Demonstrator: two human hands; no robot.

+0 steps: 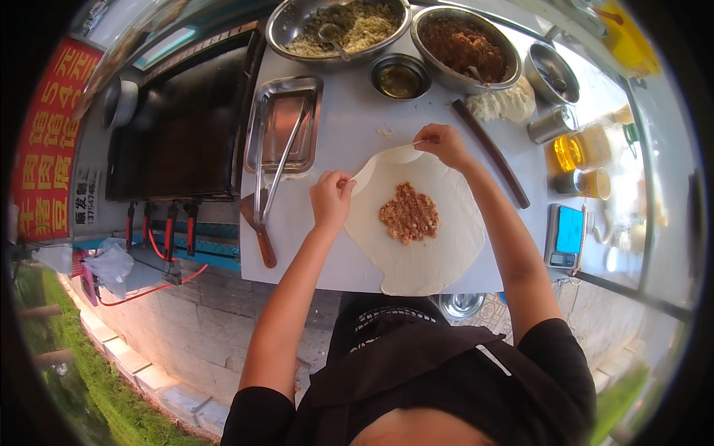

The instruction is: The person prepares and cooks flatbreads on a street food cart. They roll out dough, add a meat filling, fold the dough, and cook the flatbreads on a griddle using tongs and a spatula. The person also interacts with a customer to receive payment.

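A wide, thin sheet of dough (446, 195) lies on the white worktop (362, 122), its near end reaching the front edge. On its middle sits a flattened patch of reddish-brown minced filling (410, 214). My left hand (333, 195) pinches the dough's far left rim between thumb and fingers. With my right hand (443, 146) I pinch the far rim further right. Between both hands the rim is lifted off the table and stretched. A dark wooden rolling pin (491, 153) rests to the right of my right hand.
Behind stand a bowl of chopped greenish filling (346, 28), a bowl of minced filling (463, 47), an oil bowl (400, 77) and a dough lump (505, 103). Left are a metal tray (290, 122) with tongs (287, 156), a scraper (262, 240) and a griddle (178, 122). A digital scale (566, 237) is right.
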